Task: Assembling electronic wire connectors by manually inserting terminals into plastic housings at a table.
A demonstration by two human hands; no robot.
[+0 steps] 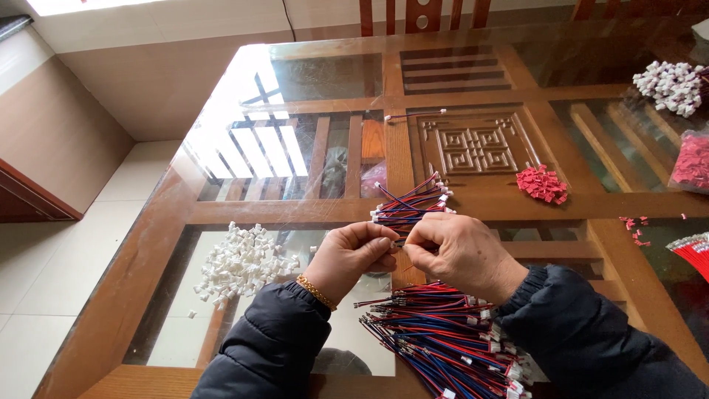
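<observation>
A: Pinching now, both hands meet over the bench [473,203]. Left hand [353,258] and right hand [458,255] are knuckle to knuckle, each grip narrow, closed on the near ends of a small wire bundle [410,205].

B: Wires point which way?

A: Fanning up and away from the grip, red and blue strands w/ white plugs at the far tips. Bundle's lifted just off the glass, far as I can tell.

B: What's around the grip?

A: Just below the right hand, a big heap of loose wires [443,340], same red and blue. Left of the left hand, a pile of white connectors [240,262]. Beyond the grip to the right, a clump of red connectors [543,183]. Farther off that way, another white pile [670,86] at the far corner. One lone wire [413,114] lies well beyond the grip.
</observation>
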